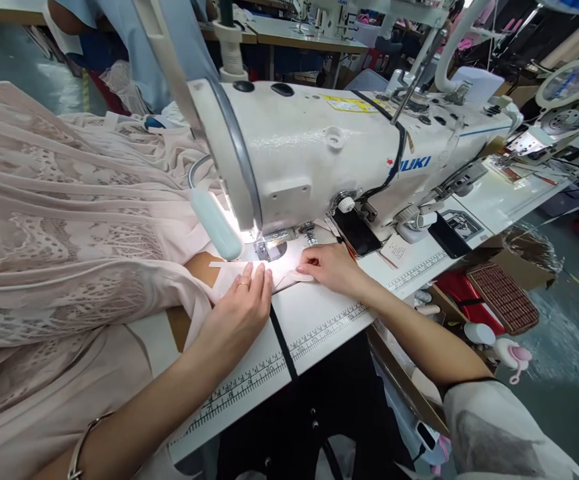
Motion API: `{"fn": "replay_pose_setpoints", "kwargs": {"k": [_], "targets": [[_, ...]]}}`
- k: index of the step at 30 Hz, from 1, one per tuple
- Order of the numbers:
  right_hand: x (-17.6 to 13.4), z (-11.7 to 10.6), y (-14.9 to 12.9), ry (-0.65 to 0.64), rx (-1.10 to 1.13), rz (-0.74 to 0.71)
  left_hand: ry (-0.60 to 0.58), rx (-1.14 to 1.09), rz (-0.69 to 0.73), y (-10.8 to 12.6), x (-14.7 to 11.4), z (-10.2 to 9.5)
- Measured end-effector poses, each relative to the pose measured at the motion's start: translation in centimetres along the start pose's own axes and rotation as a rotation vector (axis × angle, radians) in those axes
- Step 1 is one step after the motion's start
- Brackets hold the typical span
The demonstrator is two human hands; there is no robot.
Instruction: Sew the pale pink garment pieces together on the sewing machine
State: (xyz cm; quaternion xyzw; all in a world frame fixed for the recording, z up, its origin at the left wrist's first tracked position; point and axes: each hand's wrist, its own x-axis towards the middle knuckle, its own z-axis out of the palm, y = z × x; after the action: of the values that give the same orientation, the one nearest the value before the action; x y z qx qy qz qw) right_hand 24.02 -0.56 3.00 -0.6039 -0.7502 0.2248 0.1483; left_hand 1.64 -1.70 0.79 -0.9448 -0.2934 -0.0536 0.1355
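Observation:
A white sewing machine (289,147) stands over the table, its presser foot (264,251) lit by a small lamp (217,223). Just in front of the foot lies a pale pink fabric piece (229,275). My left hand (243,300) rests flat on that fabric, fingers stretched out toward the foot. To the right of the needle area, my right hand (327,267) pinches the fabric's other end between thumb and fingers. A large heap of pale pink lace fabric (69,220) covers the table's left side and runs toward my left hand.
Two dark phones (357,232) lie right of the machine head, near a paper note (395,248). A printed ruler (329,328) runs along the table's front edge. Boxes and a red basket lid (503,298) sit below at right. Another person in blue (139,47) is behind.

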Motion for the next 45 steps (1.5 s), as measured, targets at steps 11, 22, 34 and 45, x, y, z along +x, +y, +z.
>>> {"fn": "replay_pose_setpoints", "kwargs": {"k": [11,22,34,45], "targets": [[2.2,2.7,-1.2,0.051,-0.074,-0.065,-0.032,-0.095,-0.163,-0.5,0.4,0.4],[2.3,3.3,-0.5,0.158,0.115,-0.048,-0.092,-0.258,-0.092,0.7,0.1,-0.5],[2.0,3.2,-0.6,0.176,0.089,-0.080,-0.049,-0.135,-0.039,0.4,0.3,0.1],[0.5,3.1,-0.4,0.128,-0.376,-0.461,-0.025,-0.285,-0.257,0.5,0.7,-0.2]]}}
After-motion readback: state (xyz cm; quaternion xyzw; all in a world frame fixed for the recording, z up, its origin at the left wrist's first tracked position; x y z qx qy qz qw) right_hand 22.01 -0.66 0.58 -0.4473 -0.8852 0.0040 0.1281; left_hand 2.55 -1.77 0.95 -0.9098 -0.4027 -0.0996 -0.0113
